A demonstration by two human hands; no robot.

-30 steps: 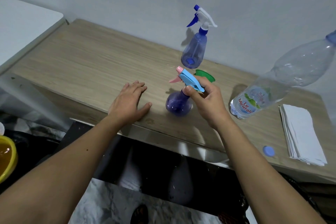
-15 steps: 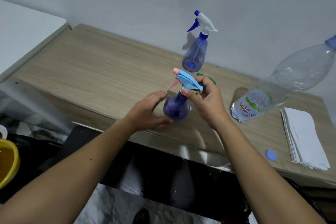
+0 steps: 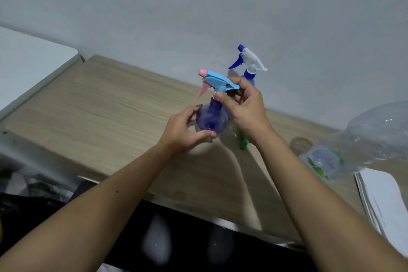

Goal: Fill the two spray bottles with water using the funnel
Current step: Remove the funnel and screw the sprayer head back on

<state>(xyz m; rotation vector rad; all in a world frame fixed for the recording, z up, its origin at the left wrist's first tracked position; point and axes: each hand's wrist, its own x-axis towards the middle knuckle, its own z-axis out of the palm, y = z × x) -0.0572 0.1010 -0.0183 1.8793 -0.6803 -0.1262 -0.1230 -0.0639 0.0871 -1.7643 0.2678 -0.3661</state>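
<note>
Unscrewing comes first, I judge, and that is the step I am in: the near spray bottle point(image 3: 212, 120) sits between my two hands, lifted just above the wooden table point(image 3: 99, 112), its cap not yet off. My left hand point(image 3: 183, 132) cups the round purple body, fingers and thumb curled round its sides. My right hand point(image 3: 245, 108) pinches the neck just under the light-blue trigger head point(image 3: 218, 83), thumb in front and fingers wrapped behind.

Behind my right hand stands the second spray bottle point(image 3: 249, 66), white and blue head on, near the wall. Of the green funnel point(image 3: 243, 142) I see only a sliver on the table under my right wrist. The big water bottle point(image 3: 353, 146) stands tilted at the right, beside a stack of white paper point(image 3: 384, 196).

Next, I think, the right hand must twist the head while the left holds the body steady. Thin plastic may flex if squeezed hard.
</note>
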